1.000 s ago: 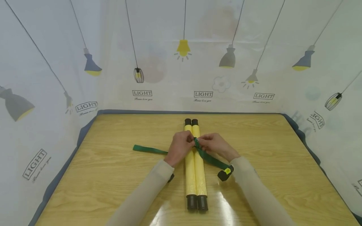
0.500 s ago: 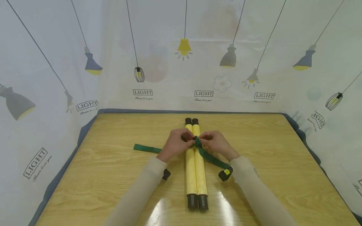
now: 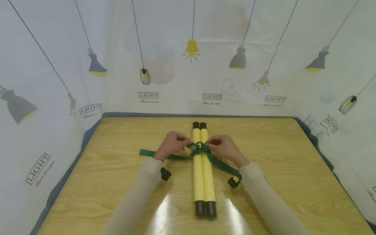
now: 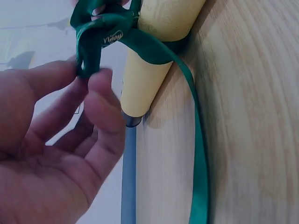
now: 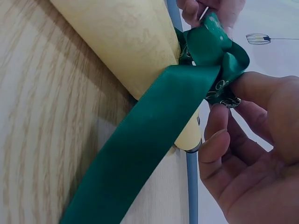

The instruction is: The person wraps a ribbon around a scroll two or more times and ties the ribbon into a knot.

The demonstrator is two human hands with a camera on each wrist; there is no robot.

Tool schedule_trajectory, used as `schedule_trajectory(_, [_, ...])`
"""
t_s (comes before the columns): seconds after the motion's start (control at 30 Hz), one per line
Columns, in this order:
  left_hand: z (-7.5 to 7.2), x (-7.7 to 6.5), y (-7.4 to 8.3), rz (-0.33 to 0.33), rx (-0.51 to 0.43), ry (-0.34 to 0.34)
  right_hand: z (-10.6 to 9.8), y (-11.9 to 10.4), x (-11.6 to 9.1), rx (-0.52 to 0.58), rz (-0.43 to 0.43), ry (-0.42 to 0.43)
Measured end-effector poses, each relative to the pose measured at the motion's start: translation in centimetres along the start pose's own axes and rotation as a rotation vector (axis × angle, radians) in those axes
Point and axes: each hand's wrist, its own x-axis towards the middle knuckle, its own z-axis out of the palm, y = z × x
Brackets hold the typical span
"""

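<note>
Two pale yellow rolls (image 3: 202, 176) with dark brown end caps lie side by side on the table. A green ribbon (image 3: 220, 164) with printed lettering passes around them, knotted on top with loops. My left hand (image 3: 171, 144) pinches a ribbon loop on the left of the knot between thumb and fingertip; the left wrist view shows that loop (image 4: 88, 51) close up. On the other side, my right hand (image 3: 224, 147) pinches the ribbon right at the knot, and in the right wrist view thumb and finger meet at the printed loop (image 5: 222, 93).
One ribbon tail (image 3: 147, 152) stretches left over the wooden table (image 3: 102, 182); the other slants down toward the right sleeve. Black wrist-worn devices show at the left wrist (image 3: 165, 174) and right wrist (image 3: 234, 181). A lamp-printed curtain (image 3: 176, 65) surrounds the table's far edges.
My left hand has moved left from the knot, drawing a ribbon loop out with it. The right hand has barely moved. Loops at the knot now stand out more.
</note>
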Motion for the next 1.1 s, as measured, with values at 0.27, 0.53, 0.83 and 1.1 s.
schedule_trajectory(0.27, [-0.7, -0.3, 0.3, 0.007, -0.055, -0.12, -0.3, 0.2, -0.1, -0.029, -0.016, 0.016])
schedule_trajectory(0.53, [-0.8, 0.0, -0.3, 0.01, -0.003, -0.02, -0.9, 0.7, -0.2, -0.046, 0.008, 0.055])
schedule_trajectory(0.83, [-1.3, 0.0, -1.4, -0.036, -0.087, 0.095, -2.8, 2.6, -1.1, -0.035, 0.027, 0.139])
schedule_trajectory(1.1, [-0.6, 0.2, -1.7, -0.069, -0.143, 0.121, -3.7, 3.7, -2.5, -0.007, 0.087, 0.121])
